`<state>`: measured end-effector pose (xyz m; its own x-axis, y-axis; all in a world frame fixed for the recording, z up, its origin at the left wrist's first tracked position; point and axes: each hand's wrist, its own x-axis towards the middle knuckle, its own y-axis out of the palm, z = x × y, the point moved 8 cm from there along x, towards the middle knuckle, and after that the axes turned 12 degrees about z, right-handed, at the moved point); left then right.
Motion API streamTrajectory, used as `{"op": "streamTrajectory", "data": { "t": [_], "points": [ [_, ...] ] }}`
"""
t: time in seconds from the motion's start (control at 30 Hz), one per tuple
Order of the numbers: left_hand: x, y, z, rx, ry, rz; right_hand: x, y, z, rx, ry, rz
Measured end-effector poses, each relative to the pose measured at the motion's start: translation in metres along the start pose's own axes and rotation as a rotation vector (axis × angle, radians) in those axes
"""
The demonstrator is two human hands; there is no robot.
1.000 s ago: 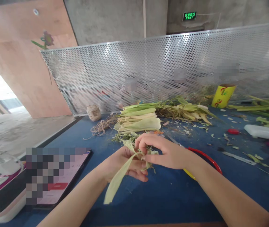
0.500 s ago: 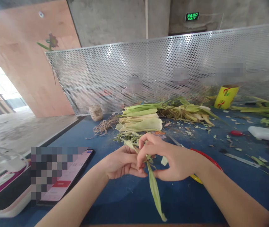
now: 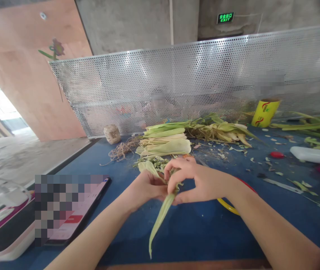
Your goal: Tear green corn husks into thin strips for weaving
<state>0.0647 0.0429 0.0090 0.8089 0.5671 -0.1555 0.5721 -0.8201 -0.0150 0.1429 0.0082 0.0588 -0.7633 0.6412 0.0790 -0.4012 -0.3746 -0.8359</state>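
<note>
Both hands meet over the blue table, closed around a pale green corn husk [image 3: 161, 217]. Its long narrow end hangs down toward the table's front edge, and a wider piece sticks out above my left hand [image 3: 150, 187]. My right hand [image 3: 192, 180] pinches the husk from the right, with its fingers bent over the left fingertips. The part between the fingers is mostly hidden. Just beyond the hands lie small green plant bits [image 3: 158, 163] and a stack of flattened husks [image 3: 165, 144].
A tangle of twine [image 3: 124, 149] and a whitish block [image 3: 111, 134] lie back left. Red-and-yellow-handled scissors [image 3: 229, 206] rest partly under my right forearm. A phone [image 3: 72, 225] is at left, a knife blade [image 3: 282, 185] at right, a yellow roll [image 3: 266, 112] behind. Perforated metal panel [image 3: 176, 82] borders the back.
The husk's hanging end has swung from lower right to lower left. My right hand has turned slightly and moved closer over the left fingers. The view has shifted a little.
</note>
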Motion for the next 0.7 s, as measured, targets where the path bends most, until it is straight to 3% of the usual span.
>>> {"op": "streamTrajectory", "data": {
  "t": [0.27, 0.5, 0.7],
  "points": [
    [0.000, -0.004, 0.001, 0.194, -0.010, -0.070, -0.001, 0.005, 0.006, -0.141, 0.018, 0.032],
    [-0.003, 0.001, -0.010, 0.112, 0.022, -0.071, 0.002, -0.009, -0.011, 0.177, 0.049, -0.169],
    [-0.003, -0.007, -0.010, -0.002, 0.073, -0.148, 0.002, -0.015, -0.039, 0.433, 0.222, -0.399]
  ]
}}
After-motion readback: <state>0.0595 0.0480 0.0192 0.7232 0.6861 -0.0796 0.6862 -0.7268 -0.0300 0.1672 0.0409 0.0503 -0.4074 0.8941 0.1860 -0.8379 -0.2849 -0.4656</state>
